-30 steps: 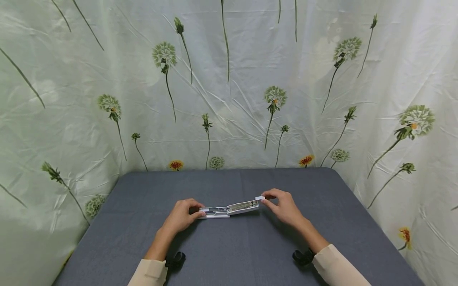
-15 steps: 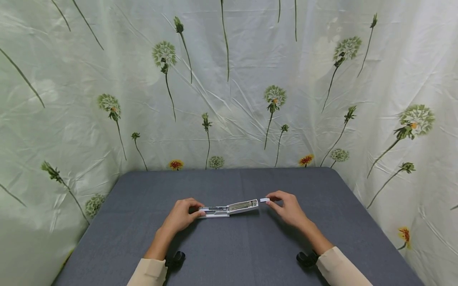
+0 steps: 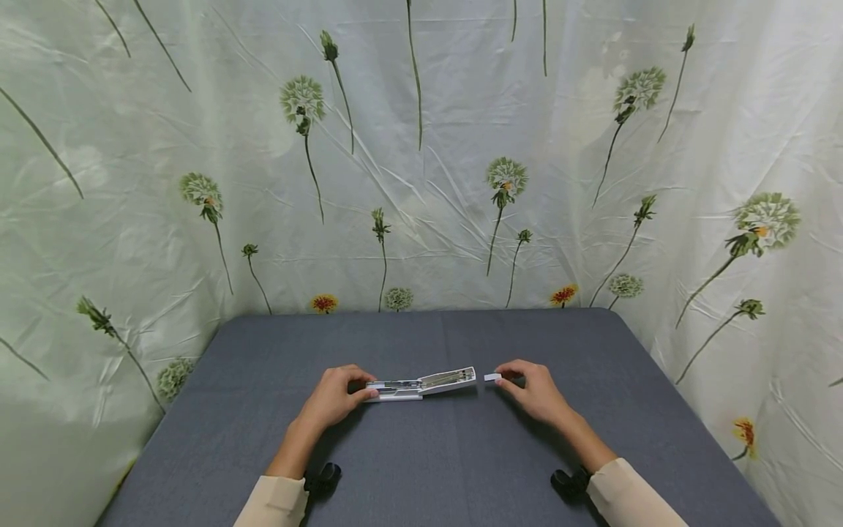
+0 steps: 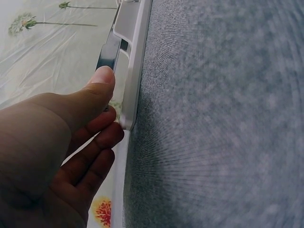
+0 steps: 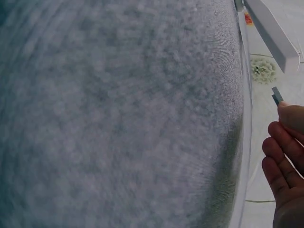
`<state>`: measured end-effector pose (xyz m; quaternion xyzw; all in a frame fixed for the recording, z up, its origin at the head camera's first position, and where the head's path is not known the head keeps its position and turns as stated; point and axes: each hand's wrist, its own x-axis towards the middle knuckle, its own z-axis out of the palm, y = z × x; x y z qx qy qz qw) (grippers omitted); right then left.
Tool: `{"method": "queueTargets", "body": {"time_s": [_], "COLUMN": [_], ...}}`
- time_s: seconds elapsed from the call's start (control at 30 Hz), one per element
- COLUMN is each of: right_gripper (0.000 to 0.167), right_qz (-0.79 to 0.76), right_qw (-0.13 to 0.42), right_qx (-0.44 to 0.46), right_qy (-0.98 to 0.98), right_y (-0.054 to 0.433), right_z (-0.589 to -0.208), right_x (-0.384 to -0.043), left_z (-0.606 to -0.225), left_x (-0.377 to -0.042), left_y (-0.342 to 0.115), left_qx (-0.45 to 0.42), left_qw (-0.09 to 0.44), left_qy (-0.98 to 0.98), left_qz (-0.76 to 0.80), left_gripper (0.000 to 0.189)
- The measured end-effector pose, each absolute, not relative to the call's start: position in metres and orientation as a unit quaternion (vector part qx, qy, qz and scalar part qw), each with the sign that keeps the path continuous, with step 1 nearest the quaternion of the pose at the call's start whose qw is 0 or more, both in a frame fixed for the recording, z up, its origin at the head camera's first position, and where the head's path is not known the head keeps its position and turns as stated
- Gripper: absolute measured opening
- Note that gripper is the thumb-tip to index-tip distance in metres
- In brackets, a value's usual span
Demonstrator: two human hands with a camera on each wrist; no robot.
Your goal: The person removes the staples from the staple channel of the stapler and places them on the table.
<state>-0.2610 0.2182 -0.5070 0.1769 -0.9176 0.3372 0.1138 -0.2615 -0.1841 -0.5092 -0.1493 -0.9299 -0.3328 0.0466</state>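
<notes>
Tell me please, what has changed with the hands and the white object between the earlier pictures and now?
The right hand moved rightward and slightly down in the head view, carrying the small pinched strip away from the right end of the white object; a gap now separates them. The left hand stayed gripping the other end, and the object kept its place.
</notes>
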Motion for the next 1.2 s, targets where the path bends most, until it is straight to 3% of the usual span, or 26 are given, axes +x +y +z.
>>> {"method": "queueTargets", "body": {"time_s": [0.73, 1.2], "right_gripper": [0.013, 0.01], "right_qz": [0.324, 0.273], "right_qw": [0.072, 0.106], "right_qx": [0.196, 0.237], "right_qy": [-0.923, -0.926], "right_y": [0.232, 0.229], "right_z": [-0.518, -0.517], "right_x": [-0.263, -0.262], "left_z": [-0.511, -0.512], "left_x": [-0.263, -0.262], "left_y": [-0.184, -0.185], "left_qx": [-0.154, -0.158], "left_qw": [0.05, 0.057], "left_qy": [-0.93, -0.929], "left_qz": [-0.33, -0.329], "left_gripper": [0.015, 0.015]}}
